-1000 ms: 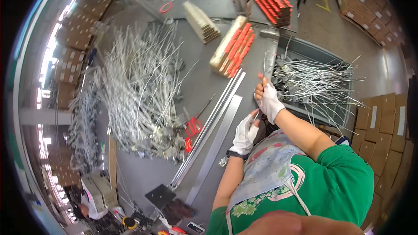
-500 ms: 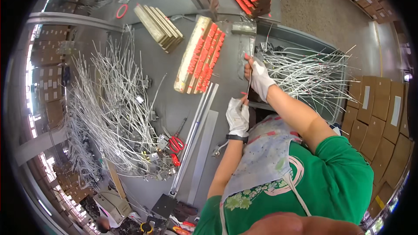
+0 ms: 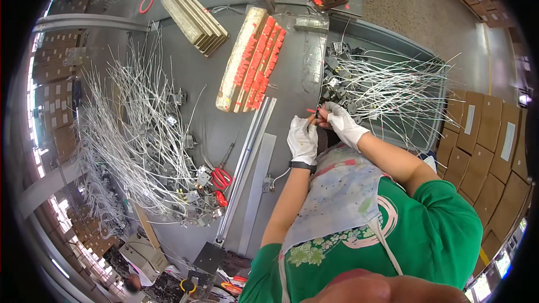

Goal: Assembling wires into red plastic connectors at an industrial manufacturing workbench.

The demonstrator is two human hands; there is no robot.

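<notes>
Both my hands wear white gloves with bare fingertips and meet in front of the apron, by the grey bin's near left corner. My left hand (image 3: 303, 140) is closed in a pinch, and my right hand (image 3: 343, 124) pinches close against it. A short red strip (image 3: 313, 111) shows at the fingertips, on what looks like a thin wire mostly covered by the fingers. Below the left wrist, a small metal part (image 3: 268, 184) with a white lead lies by a flat metal strip (image 3: 258, 191); whether that lead reaches my hands is unclear.
The grey bin (image 3: 387, 33) at right holds many white wires with metal parts. A large wire bundle (image 3: 140, 129) covers the left side. Wooden blocks with red tabs (image 3: 250, 62) stand ahead, near plain blocks (image 3: 196, 25). Red-handled scissors (image 3: 221, 178) lie beside metal rails (image 3: 247, 168).
My right hand has come down and toward me, from high on the wire to beside my left hand. The left hand has shifted slightly up and left. The whole view has also shifted a little.
</notes>
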